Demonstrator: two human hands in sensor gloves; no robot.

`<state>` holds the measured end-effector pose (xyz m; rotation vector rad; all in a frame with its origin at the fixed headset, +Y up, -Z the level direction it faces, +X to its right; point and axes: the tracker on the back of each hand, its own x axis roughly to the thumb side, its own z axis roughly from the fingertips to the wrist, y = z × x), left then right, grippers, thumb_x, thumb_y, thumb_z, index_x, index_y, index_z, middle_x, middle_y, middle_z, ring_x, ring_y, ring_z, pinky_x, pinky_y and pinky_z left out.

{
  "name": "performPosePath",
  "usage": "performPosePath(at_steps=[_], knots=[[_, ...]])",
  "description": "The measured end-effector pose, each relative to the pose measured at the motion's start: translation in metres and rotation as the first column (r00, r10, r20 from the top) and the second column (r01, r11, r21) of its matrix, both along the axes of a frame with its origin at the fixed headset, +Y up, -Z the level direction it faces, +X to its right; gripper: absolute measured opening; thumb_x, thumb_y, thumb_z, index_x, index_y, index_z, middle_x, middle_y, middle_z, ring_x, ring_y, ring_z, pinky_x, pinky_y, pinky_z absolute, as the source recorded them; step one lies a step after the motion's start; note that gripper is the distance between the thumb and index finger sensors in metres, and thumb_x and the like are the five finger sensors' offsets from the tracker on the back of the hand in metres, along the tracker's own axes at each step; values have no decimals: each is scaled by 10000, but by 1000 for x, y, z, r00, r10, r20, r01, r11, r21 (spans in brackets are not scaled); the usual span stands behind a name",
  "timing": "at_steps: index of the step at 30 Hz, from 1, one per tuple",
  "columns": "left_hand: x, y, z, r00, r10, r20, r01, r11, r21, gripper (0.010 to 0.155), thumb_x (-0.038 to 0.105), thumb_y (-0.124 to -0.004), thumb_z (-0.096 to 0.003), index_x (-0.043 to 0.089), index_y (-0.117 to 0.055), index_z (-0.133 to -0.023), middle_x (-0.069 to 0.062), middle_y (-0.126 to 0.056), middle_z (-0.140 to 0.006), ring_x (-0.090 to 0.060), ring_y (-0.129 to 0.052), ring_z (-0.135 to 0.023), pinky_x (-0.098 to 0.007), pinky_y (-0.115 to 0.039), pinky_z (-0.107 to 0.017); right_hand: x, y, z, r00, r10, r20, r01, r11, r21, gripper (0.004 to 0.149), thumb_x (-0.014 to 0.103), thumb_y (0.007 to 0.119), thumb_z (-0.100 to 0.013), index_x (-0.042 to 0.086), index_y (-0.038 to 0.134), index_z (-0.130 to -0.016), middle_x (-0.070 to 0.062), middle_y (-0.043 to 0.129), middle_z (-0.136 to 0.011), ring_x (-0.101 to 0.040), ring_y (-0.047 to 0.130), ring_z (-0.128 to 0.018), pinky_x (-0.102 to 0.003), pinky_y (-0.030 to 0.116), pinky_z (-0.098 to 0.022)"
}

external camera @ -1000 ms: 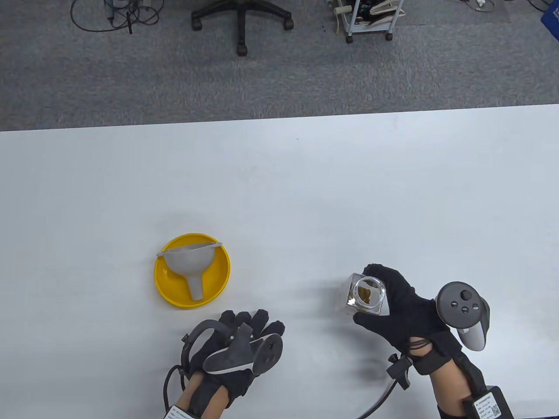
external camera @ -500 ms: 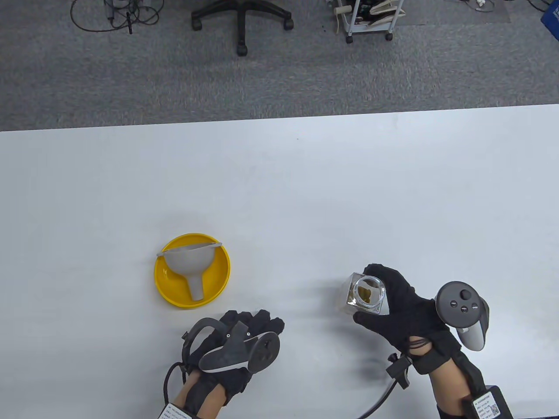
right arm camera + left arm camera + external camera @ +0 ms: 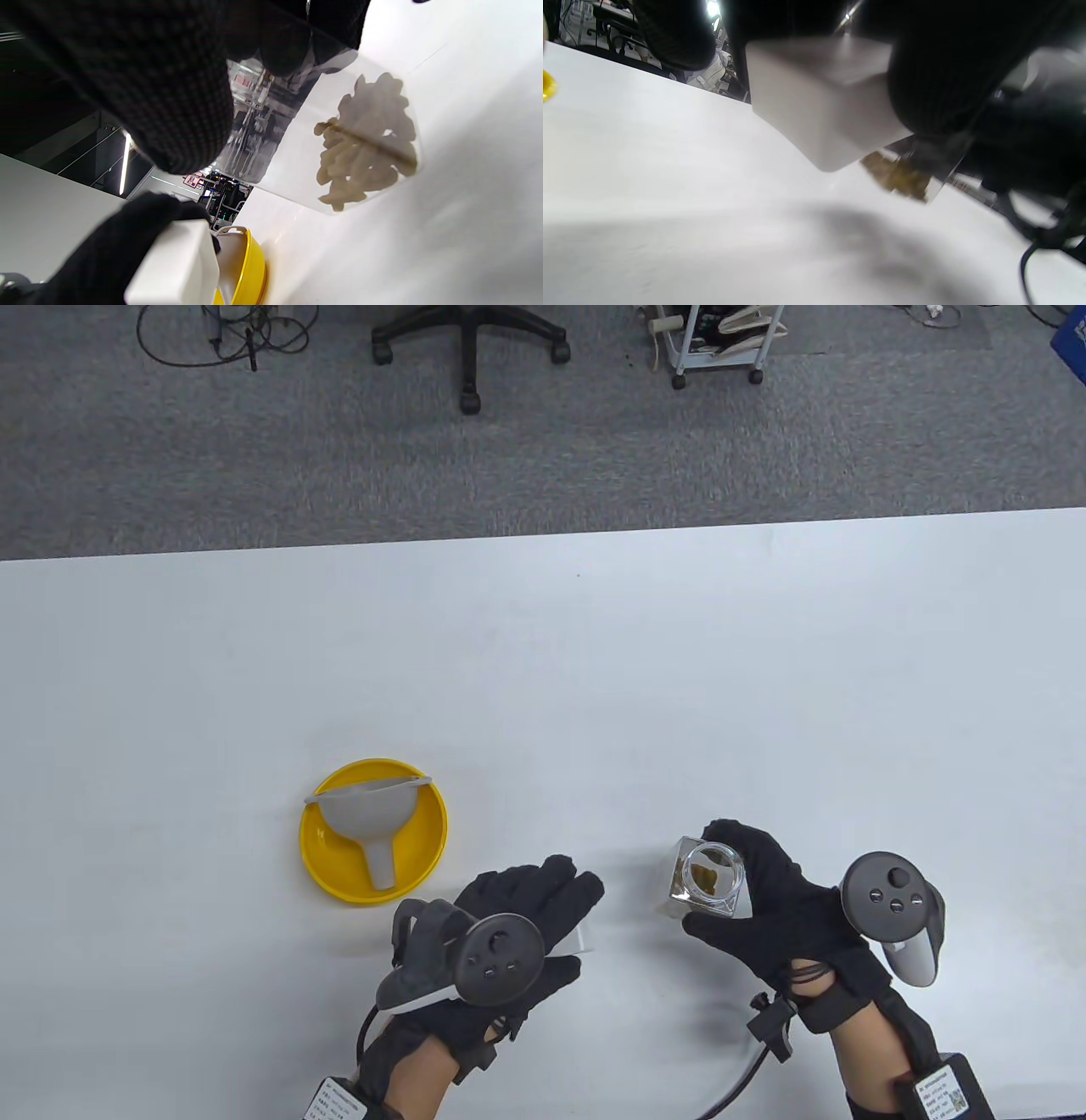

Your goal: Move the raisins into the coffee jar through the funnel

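My right hand (image 3: 747, 891) grips a clear square glass jar (image 3: 711, 872) at the front right of the table and holds it tilted. Light brown raisins (image 3: 369, 144) lie in its bottom; they also show in the left wrist view (image 3: 897, 178). My left hand (image 3: 543, 899) holds a white square lid (image 3: 818, 101) under its fingers, just left of the jar; a corner of the lid shows in the table view (image 3: 581, 940). A grey funnel (image 3: 365, 814) lies on its side in a yellow bowl (image 3: 433, 823) to the left.
The white table (image 3: 543, 661) ends at its far edge in front of grey carpet. An office chair base (image 3: 469, 339) and a cart (image 3: 713, 343) stand on the floor beyond. Cables trail from both wrists at the front edge.
My left hand has moved up and to the right toward the jar and turned over, so the white lid now shows under it. My right hand and the jar have barely shifted.
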<state>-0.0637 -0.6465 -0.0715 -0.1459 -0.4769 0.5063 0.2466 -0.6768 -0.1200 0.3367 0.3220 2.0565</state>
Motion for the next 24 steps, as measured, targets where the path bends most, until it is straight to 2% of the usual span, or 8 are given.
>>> performPosePath(at_steps=[2, 5, 9, 12, 14, 16, 19, 24], knots=[[-3, 5, -6, 994, 106, -13, -106, 994, -13, 806, 459, -992, -401, 365, -570, -1080, -60, -651, -1184, -411, -781, -1007, -679, -738, -693, -1, -3, 0, 1000, 1, -6, -1, 1000, -13, 898, 421, 1053, -329, 251, 517, -1029, -73, 616, -1104, -383, 673, -1015, -746, 436, -719], [-7, 11, -13, 968, 247, -37, -249, 964, -90, 790, 454, -993, -429, 398, -561, -1088, -87, -639, -1185, -442, -790, -997, -669, -857, -625, -4, -5, 1, 1000, 11, -12, -11, 1000, -18, 897, 422, 1052, -329, 252, 517, -1028, -77, 614, -1105, -383, 672, -1014, -743, 439, -720], [-3, 18, -17, 899, 436, -33, -436, 887, -150, 801, 460, -1004, -434, 382, -561, -1097, -120, -655, -1177, -464, -824, -963, -594, -938, -589, -10, -6, 2, 1000, 4, -30, -5, 1000, -22, 900, 418, 1053, -329, 235, 511, -1024, -112, 607, -1100, -401, 674, -1011, -741, 456, -717], [2, 25, -19, 909, 414, -52, -417, 905, -83, 853, 494, -1004, -417, 267, -514, -1077, -126, -678, -1155, -453, -876, -922, -493, -959, -597, -16, -8, 5, 999, -2, -38, 1, 999, -34, 900, 417, 1052, -330, 226, 507, -1021, -139, 599, -1104, -422, 678, -1010, -741, 472, -713], [4, 24, -22, 902, 427, -65, -431, 900, -63, 851, 512, -995, -417, 244, -504, -1059, -145, -668, -1145, -444, -889, -911, -467, -957, -600, -21, -10, 8, 999, -4, -44, 2, 999, -36, 900, 418, 1051, -331, 217, 505, -1019, -148, 601, -1102, -431, 684, -1007, -738, 482, -712], [4, 20, -23, 884, 461, -79, -465, 884, -40, 841, 536, -991, -415, 241, -517, -1044, -150, -677, -1137, -434, -909, -892, -442, -957, -588, -25, -11, 10, 999, 0, -49, -2, 999, -38, 903, 420, 1050, -331, 207, 502, -1017, -155, 613, -1095, -441, 701, -999, -738, 496, -708], [3, 13, -22, 861, 495, -114, -492, 869, 55, 812, 571, -984, -407, 247, -558, -1018, -136, -712, -1123, -414, -951, -854, -409, -975, -564, -31, -13, 13, 998, 4, -64, -6, 999, -39, 906, 428, 1046, -333, 193, 496, -1013, -147, 632, -1084, -438, 715, -992, -735, 506, -707], [8, 7, -16, 833, 545, -101, -532, 837, 127, 753, 596, -978, -405, 277, -637, -995, -112, -738, -1109, -402, -955, -834, -402, -960, -571, -42, -17, 17, 998, 13, -65, -15, 999, -33, 912, 441, 1044, -335, 172, 484, -1003, -144, 630, -1061, -424, 719, -976, -732, 503, -708]])
